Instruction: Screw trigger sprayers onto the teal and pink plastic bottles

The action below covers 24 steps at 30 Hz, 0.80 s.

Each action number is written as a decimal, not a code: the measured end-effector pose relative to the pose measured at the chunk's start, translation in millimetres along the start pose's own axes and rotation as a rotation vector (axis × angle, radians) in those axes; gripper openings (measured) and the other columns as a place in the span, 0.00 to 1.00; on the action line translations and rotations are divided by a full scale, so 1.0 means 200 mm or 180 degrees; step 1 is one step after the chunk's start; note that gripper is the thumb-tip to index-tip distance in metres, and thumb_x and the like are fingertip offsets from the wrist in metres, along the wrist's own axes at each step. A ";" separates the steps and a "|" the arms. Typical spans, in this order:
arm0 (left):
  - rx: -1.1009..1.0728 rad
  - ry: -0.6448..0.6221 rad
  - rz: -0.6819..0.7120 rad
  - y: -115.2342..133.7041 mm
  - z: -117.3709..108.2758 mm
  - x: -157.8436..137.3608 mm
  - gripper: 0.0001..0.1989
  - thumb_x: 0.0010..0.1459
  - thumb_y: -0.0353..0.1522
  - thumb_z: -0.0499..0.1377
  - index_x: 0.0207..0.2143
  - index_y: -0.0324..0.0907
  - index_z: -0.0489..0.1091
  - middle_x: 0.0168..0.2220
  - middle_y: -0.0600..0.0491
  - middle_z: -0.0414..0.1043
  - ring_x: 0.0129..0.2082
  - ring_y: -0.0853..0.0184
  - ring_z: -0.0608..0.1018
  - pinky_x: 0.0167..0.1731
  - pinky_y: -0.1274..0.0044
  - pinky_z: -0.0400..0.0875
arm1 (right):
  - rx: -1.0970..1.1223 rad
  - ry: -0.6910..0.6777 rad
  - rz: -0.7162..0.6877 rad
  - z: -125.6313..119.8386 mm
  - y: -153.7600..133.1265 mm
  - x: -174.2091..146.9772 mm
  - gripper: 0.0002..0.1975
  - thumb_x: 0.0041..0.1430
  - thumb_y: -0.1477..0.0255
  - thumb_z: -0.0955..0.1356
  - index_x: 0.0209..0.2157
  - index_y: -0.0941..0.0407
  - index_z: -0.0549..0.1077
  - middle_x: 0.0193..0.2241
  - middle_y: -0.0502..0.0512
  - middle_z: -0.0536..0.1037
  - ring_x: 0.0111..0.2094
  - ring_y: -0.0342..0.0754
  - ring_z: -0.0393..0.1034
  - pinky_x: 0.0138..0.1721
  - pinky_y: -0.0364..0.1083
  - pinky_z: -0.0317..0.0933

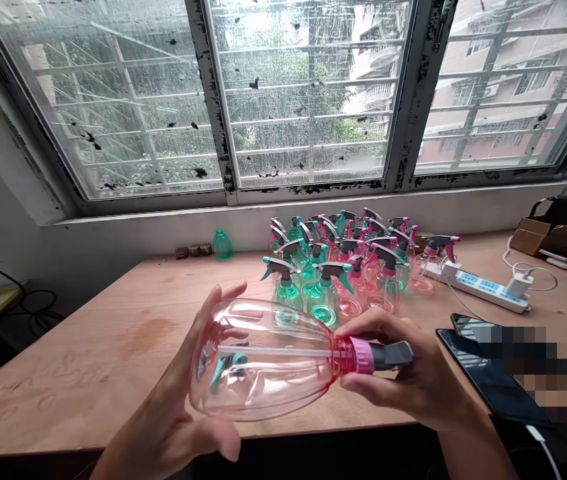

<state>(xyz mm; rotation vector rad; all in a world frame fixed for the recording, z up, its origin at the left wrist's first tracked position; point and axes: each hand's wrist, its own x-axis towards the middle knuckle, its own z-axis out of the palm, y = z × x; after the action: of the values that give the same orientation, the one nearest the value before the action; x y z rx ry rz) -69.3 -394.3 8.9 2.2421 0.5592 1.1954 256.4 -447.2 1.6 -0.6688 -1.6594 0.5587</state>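
Note:
A clear pink spray bottle [273, 393] lies sideways in the air above the table's front edge, its pale dip tube showing inside. Thumb and fingers of my right hand [408, 373] grip it at the neck, by the pink collar [362, 355] and dark grey spray head [393, 355]. My left hand [178, 400] cups the rounded base, with fingers behind and thumb in front. Through the clear plastic, a teal and dark spray head [230, 365] shows, apparently on the table. Beyond stand several finished-looking green spray bottles [323, 303] and pink spray bottles [387, 287].
A green bottle without a spray head [222, 245] stands by small brown blocks [194, 251] at the wall. Right on the wooden table [113, 320] are a white power strip [488, 288], phones [488, 373] with cables, and a brown box [538, 230]. Windows rise behind.

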 end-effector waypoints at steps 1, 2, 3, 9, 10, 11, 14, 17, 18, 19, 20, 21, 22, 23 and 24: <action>-0.0002 0.0014 0.0042 0.00 0.00 0.00 0.55 0.65 0.59 0.68 0.85 0.57 0.47 0.83 0.43 0.54 0.82 0.42 0.58 0.71 0.59 0.74 | 0.0012 0.0016 0.0012 0.00 0.00 0.00 0.18 0.60 0.73 0.85 0.48 0.47 0.83 0.31 0.44 0.85 0.26 0.41 0.73 0.29 0.37 0.65; 0.0014 0.0034 0.0096 0.01 0.00 0.00 0.54 0.67 0.56 0.69 0.84 0.57 0.48 0.84 0.44 0.53 0.82 0.43 0.60 0.72 0.60 0.74 | 0.0030 0.0037 0.0028 0.01 0.00 0.00 0.18 0.61 0.72 0.84 0.49 0.47 0.83 0.32 0.44 0.86 0.26 0.41 0.73 0.29 0.37 0.66; 0.0062 0.0066 0.0132 0.02 0.00 0.00 0.53 0.67 0.54 0.71 0.84 0.57 0.48 0.84 0.45 0.51 0.82 0.42 0.61 0.73 0.59 0.72 | 0.0049 0.0066 0.0036 0.01 0.00 0.00 0.17 0.61 0.72 0.84 0.49 0.47 0.83 0.31 0.43 0.86 0.26 0.41 0.73 0.28 0.37 0.65; 0.0417 -0.0036 0.0051 0.02 -0.02 -0.04 0.53 0.73 0.32 0.68 0.83 0.74 0.39 0.85 0.51 0.51 0.81 0.43 0.63 0.71 0.50 0.73 | 0.0047 0.0238 0.0029 0.00 0.02 -0.01 0.16 0.62 0.69 0.85 0.48 0.48 0.83 0.33 0.46 0.87 0.28 0.42 0.76 0.31 0.38 0.68; 0.0386 -0.0031 0.0052 0.02 -0.01 -0.04 0.54 0.72 0.33 0.69 0.83 0.75 0.38 0.84 0.51 0.51 0.79 0.42 0.66 0.70 0.49 0.74 | 0.0035 0.0241 0.0031 0.00 0.02 -0.01 0.16 0.62 0.69 0.85 0.48 0.48 0.83 0.34 0.46 0.87 0.29 0.43 0.77 0.31 0.38 0.68; 0.0324 -0.0009 0.0048 0.02 0.00 -0.03 0.56 0.70 0.36 0.71 0.83 0.74 0.38 0.84 0.50 0.51 0.78 0.41 0.68 0.70 0.48 0.74 | 0.0014 0.0230 0.0027 -0.01 0.02 -0.01 0.16 0.62 0.69 0.85 0.49 0.47 0.83 0.34 0.46 0.87 0.29 0.43 0.77 0.31 0.38 0.68; 0.0045 0.0047 -0.0035 0.04 0.03 0.00 0.65 0.59 0.51 0.78 0.84 0.69 0.38 0.85 0.46 0.48 0.78 0.36 0.66 0.73 0.45 0.68 | -0.0105 0.0191 -0.0006 -0.01 0.02 -0.02 0.16 0.62 0.68 0.85 0.48 0.48 0.83 0.35 0.47 0.88 0.30 0.44 0.78 0.32 0.39 0.69; -0.0098 0.0147 -0.0192 0.08 0.06 0.03 0.58 0.59 0.56 0.75 0.83 0.66 0.50 0.86 0.47 0.46 0.81 0.35 0.60 0.75 0.46 0.66 | -0.0194 0.0169 0.0008 -0.01 0.02 -0.02 0.15 0.62 0.66 0.84 0.48 0.50 0.84 0.34 0.49 0.88 0.29 0.45 0.78 0.32 0.41 0.70; -0.0077 0.0148 -0.0191 0.09 0.05 0.04 0.54 0.61 0.54 0.75 0.82 0.66 0.52 0.86 0.48 0.45 0.81 0.35 0.60 0.74 0.48 0.68 | -0.0180 0.0160 0.0037 -0.01 0.02 -0.01 0.15 0.63 0.65 0.84 0.48 0.51 0.84 0.33 0.50 0.87 0.28 0.46 0.77 0.31 0.41 0.69; -0.0037 0.0128 -0.0163 0.09 0.05 0.04 0.53 0.62 0.51 0.76 0.82 0.66 0.53 0.86 0.49 0.45 0.81 0.35 0.61 0.73 0.49 0.70 | -0.0145 0.0139 0.0066 -0.01 0.02 -0.01 0.15 0.63 0.65 0.84 0.47 0.51 0.84 0.32 0.50 0.87 0.27 0.46 0.77 0.30 0.42 0.69; 0.0014 0.0100 -0.0120 0.08 0.04 0.03 0.53 0.63 0.48 0.76 0.82 0.67 0.52 0.86 0.51 0.45 0.80 0.36 0.63 0.72 0.50 0.72 | -0.0093 0.0121 0.0085 -0.01 0.02 -0.01 0.15 0.63 0.64 0.84 0.47 0.52 0.84 0.32 0.50 0.87 0.26 0.46 0.76 0.29 0.42 0.69; 0.0066 0.0071 -0.0070 0.07 0.02 0.02 0.53 0.65 0.45 0.76 0.82 0.70 0.50 0.85 0.52 0.47 0.78 0.38 0.66 0.71 0.51 0.74 | -0.0042 0.0112 0.0094 -0.01 0.02 0.00 0.15 0.63 0.64 0.84 0.47 0.52 0.84 0.32 0.51 0.87 0.26 0.46 0.76 0.28 0.42 0.69; 0.0117 0.0050 -0.0032 0.06 0.01 0.01 0.52 0.67 0.42 0.75 0.81 0.74 0.48 0.85 0.54 0.49 0.76 0.40 0.70 0.69 0.51 0.77 | -0.0001 0.0116 0.0089 -0.01 0.02 0.00 0.15 0.63 0.64 0.84 0.47 0.52 0.84 0.32 0.51 0.87 0.27 0.46 0.77 0.28 0.42 0.69; 0.0157 0.0044 -0.0031 0.04 0.00 0.00 0.50 0.70 0.40 0.72 0.81 0.77 0.48 0.84 0.56 0.52 0.73 0.42 0.75 0.66 0.52 0.80 | 0.0027 0.0120 0.0083 -0.01 0.02 0.00 0.16 0.62 0.64 0.84 0.47 0.51 0.84 0.32 0.51 0.87 0.27 0.46 0.77 0.29 0.42 0.69; 0.0193 0.0056 -0.0064 0.03 0.00 -0.01 0.47 0.72 0.38 0.69 0.80 0.80 0.47 0.83 0.57 0.54 0.70 0.44 0.78 0.64 0.53 0.82 | 0.0045 0.0127 0.0076 -0.01 0.02 0.00 0.16 0.62 0.64 0.85 0.48 0.51 0.84 0.32 0.51 0.87 0.27 0.46 0.77 0.29 0.41 0.69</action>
<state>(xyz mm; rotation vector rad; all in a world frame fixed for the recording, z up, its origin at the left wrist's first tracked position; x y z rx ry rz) -69.9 -399.6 11.6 2.2729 0.6310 1.2042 259.5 -444.1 -0.7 -0.6863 -1.6107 0.5702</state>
